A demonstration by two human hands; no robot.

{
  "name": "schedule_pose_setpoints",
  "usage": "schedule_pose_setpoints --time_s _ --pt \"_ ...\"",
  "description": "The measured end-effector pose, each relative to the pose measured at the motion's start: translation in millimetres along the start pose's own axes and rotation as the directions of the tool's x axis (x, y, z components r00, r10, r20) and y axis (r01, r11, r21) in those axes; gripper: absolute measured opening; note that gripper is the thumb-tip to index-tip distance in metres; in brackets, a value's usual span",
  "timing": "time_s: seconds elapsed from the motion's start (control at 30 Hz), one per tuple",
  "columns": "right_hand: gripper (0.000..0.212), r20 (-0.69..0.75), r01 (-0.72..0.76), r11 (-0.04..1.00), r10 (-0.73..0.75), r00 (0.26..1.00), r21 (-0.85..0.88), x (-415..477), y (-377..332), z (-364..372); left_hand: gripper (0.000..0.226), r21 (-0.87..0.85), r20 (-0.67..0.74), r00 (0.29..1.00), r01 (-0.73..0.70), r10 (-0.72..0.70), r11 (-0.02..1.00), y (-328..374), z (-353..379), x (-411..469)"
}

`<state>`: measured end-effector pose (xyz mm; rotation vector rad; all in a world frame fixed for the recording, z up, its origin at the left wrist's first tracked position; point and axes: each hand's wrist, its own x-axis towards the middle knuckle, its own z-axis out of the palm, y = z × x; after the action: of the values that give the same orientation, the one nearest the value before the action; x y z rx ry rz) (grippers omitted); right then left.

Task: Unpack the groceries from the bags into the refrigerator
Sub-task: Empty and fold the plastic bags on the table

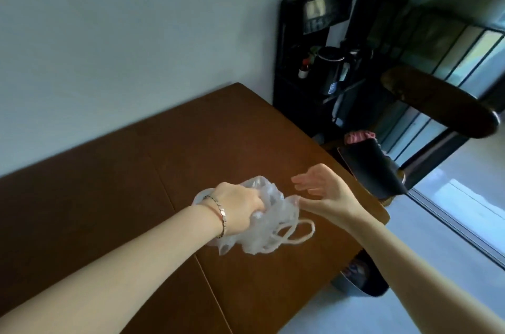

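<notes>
No legible text; dispenser panel (pixel 317 12) markings too blurred.

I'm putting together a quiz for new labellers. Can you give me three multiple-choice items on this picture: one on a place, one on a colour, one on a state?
1. Where is the crumpled translucent plastic bag?
A. On the floor
B. Over the brown wooden table
C. On a chair seat

2. What colour is the rounded kettle on the stand beyond the table?
A. Black
B. Red
C. White

3. What is the left hand doing?
A. Lying flat on the table
B. Hanging empty
C. Gripping the bag

Answers: B, the bag is bunched up above the tabletop. A, the kettle's body is black. C, the fingers curl into the plastic, while the right hand is open beside it.
</notes>
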<state>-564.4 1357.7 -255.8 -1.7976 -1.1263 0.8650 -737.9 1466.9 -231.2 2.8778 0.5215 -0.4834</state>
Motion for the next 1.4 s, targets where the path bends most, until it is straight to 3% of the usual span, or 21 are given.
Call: schedule_pose_setpoints --time_s 0.1,0.13,0.2,0.27,0.33,0.4,0.43,0.53,0.6,0.67,0.7,0.8,0.87,0.93,1.0,1.07,1.13,1.27,1.4 --pt "0.098 0.360 -0.040 0.996 0.065 0.931 -0.077 -13.8 16.8 -40.1 0.038 0.055 -0.030 0.987 -0.155 0.157 0.986 45.2 -1.3 36.5" --pt "0.100 0.466 -0.037 0.987 0.108 0.878 -0.159 -19.0 23.5 -53.5 0.037 0.050 -0.056 0.979 -0.194 0.197 0.980 62.2 -2.0 48.9" --pt "0.078 0.494 -0.021 0.944 0.190 0.849 -0.328 -28.1 44.6 -80.9 0.034 0.016 -0.128 0.955 -0.268 0.268 0.963 96.8 -0.1 77.6" --pt "0.043 0.337 -0.064 0.917 0.209 0.918 -0.394 -33.2 74.8 -113.2 0.025 -0.071 -0.226 0.943 -0.267 0.245 0.961 130.5 4.7 109.9" --pt "0.011 0.060 -0.178 0.931 0.207 0.976 -0.318 -37.5 114.6 -144.3 0.018 -0.213 -0.266 0.961 -0.138 0.078 0.967 163.3 12.2 140.9" --pt "0.016 -0.195 -0.303 0.941 0.273 0.942 -0.148 -45.0 149.6 -172.6 0.016 -0.446 -0.226 0.953 0.083 -0.202 0.891 202.6 20.6 173.7" --pt "0.016 -0.262 -0.330 0.941 0.301 0.917 -0.071 -49.2 163.2 -183.8 0.017 -0.581 -0.169 0.928 0.179 -0.333 0.794 223.4 23.3 190.1" --pt "0.010 -0.294 -0.358 0.933 0.339 0.894 -0.013 -59.4 193.9 -204.1 0.030 -0.736 0.026 0.823 0.400 -0.568 0.546 271.7 39.3 243.6" --pt "0.009 -0.231 -0.352 0.935 0.332 0.915 -0.048 -64.2 216.8 -211.0 0.030 -0.838 0.272 0.702 0.508 -0.658 0.196 289.6 54.1 277.9" --pt "0.037 -0.137 -0.365 0.929 0.355 0.925 -0.053 -68.8 247.2 -216.1 0.023 -0.851 0.512 0.625 0.461 -0.589 -0.251 302.3 71.6 309.2" --pt "0.047 -0.116 -0.385 0.920 0.376 0.919 -0.071 -69.0 265.3 -219.5 0.019 -0.822 0.570 0.627 0.420 -0.531 -0.385 308.9 80.3 321.4" --pt "0.046 -0.170 -0.482 0.860 0.457 0.873 -0.167 -67.0 322.0 -226.9 0.005 -0.732 0.634 0.656 0.340 -0.410 -0.590 323.9 116.9 358.6" --pt "0.025 -0.248 -0.551 0.828 0.514 0.821 -0.108 -62.1 365.4 -225.5 0.023 -0.743 0.617 0.689 0.352 -0.379 -0.570 326.3 150.1 385.2" --pt "0.034 -0.298 -0.615 0.787 0.579 0.759 -0.038 -55.9 415.9 -215.9 0.031 -0.810 0.567 0.724 0.404 -0.392 -0.425 324.3 186.6 411.7" --pt "0.033 -0.317 -0.703 0.711 0.662 0.679 -0.020 -45.9 464.7 -200.0 0.037 -0.875 0.460 0.762 0.476 -0.457 -0.086 316.9 227.5 435.8" --pt "0.027 -0.314 -0.786 0.618 0.748 0.584 0.012 -34.9 509.7 -178.3 0.042 -0.801 0.373 0.811 0.527 -0.450 0.284 308.2 265.5 451.9" --pt "0.027 -0.275 -0.839 0.541 0.817 0.506 0.062 -25.5 548.4 -154.5 0.037 -0.684 0.355 0.827 0.547 -0.435 0.482 298.4 297.2 463.1" --pt "0.010 -0.198 -0.862 0.501 0.855 0.479 0.075 -6.3 599.2 -113.1 0.030 -0.556 0.359 0.797 0.601 -0.485 0.574 275.1 343.7 480.5" --pt "0.048 -0.170 -0.862 0.495 0.863 0.475 0.107 1.1 617.0 -93.2 0.026 -0.530 0.365 0.789 0.612 -0.494 0.587 261.2 362.6 481.5"
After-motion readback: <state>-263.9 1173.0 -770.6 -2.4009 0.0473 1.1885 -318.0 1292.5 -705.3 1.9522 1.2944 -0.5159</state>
